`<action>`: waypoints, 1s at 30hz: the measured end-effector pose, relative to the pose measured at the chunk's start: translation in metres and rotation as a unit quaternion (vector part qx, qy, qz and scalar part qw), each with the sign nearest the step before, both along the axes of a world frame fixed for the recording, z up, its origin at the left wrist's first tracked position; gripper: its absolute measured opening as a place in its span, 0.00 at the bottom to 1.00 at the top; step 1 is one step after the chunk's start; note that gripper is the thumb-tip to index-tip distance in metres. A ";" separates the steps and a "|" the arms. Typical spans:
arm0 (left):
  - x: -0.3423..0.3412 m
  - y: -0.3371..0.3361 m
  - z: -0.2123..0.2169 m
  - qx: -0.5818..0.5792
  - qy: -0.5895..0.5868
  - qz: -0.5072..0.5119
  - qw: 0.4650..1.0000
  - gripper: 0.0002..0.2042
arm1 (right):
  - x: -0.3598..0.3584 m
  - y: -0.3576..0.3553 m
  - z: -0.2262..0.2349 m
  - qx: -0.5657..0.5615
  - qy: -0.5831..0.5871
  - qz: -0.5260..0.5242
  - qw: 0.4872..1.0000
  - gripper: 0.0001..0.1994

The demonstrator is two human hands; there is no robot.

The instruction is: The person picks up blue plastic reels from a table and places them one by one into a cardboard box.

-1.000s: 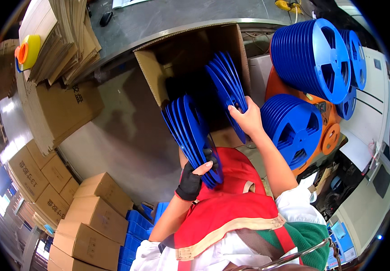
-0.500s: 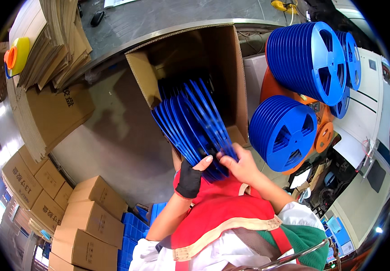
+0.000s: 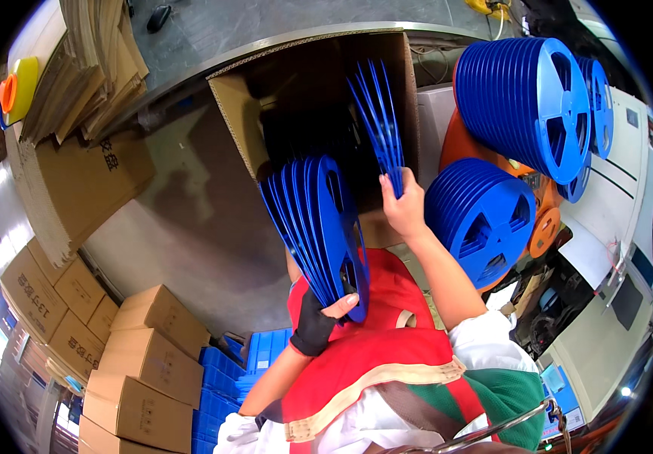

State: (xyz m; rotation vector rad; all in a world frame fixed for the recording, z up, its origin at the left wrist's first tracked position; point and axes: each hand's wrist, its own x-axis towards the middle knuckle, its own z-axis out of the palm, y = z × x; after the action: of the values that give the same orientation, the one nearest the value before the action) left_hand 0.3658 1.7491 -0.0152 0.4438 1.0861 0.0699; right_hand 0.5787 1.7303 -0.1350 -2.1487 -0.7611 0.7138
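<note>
My left hand (image 3: 325, 316), in a black fingerless glove, grips a stack of blue plastic reels (image 3: 319, 227) by its near edge, the thumb on the front disc. The stack leans at the near edge of an open cardboard box (image 3: 234, 113). My bare right hand (image 3: 403, 203) holds several more blue reels (image 3: 381, 121), fanned at their far ends, over the right part of the box. Dark shapes lie deep in the box, too shadowed to make out.
Two large stacks of blue reels (image 3: 485, 219) stand to the right, by an orange reel (image 3: 545, 231). A grey worktable (image 3: 266, 26) with a mouse (image 3: 159, 18) runs behind the box. Flattened cardboard (image 3: 77, 83), closed cartons (image 3: 145, 371) and blue crates (image 3: 217, 378) fill the left side.
The right hand has moved up and away from the left, taking several reels out of the bunch. The left hand has dropped slightly nearer with the rest.
</note>
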 end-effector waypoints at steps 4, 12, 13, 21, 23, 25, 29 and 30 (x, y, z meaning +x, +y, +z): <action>-0.004 -0.002 -0.001 0.026 0.014 -0.008 1.000 0.10 | -0.008 0.001 -0.066 0.057 -0.138 0.033 0.988 0.09; -0.018 -0.007 -0.009 0.008 0.041 -0.027 0.999 0.12 | 0.027 -0.016 -0.200 -0.110 0.065 -0.147 0.981 0.10; -0.016 -0.004 -0.008 0.013 0.043 -0.032 0.998 0.13 | 0.034 -0.026 -0.219 -0.142 0.038 -0.142 0.979 0.14; -0.006 0.001 -0.021 0.034 0.019 -0.064 0.997 0.17 | 0.019 -0.075 -0.307 -0.270 0.072 -0.097 0.955 0.27; -0.007 -0.003 -0.026 0.028 0.032 -0.067 0.997 0.17 | 0.006 -0.077 -0.309 -0.245 0.104 -0.093 0.959 0.27; -0.005 -0.005 -0.027 0.027 0.040 -0.071 0.996 0.17 | 0.003 -0.078 -0.305 -0.244 0.120 -0.096 0.958 0.26; 0.000 -0.010 -0.027 0.021 0.044 -0.047 0.998 0.16 | -0.005 -0.072 -0.250 -0.226 0.102 -0.115 0.962 0.20; 0.001 -0.010 -0.028 0.016 0.043 -0.036 0.998 0.16 | -0.009 -0.072 -0.225 -0.169 0.116 -0.106 0.973 0.15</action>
State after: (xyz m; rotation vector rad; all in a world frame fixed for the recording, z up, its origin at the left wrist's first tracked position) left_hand 0.3668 1.7391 -0.0435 0.5189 1.1543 0.0048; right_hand 0.5692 1.6584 -0.3605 -2.3464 -0.2943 1.0161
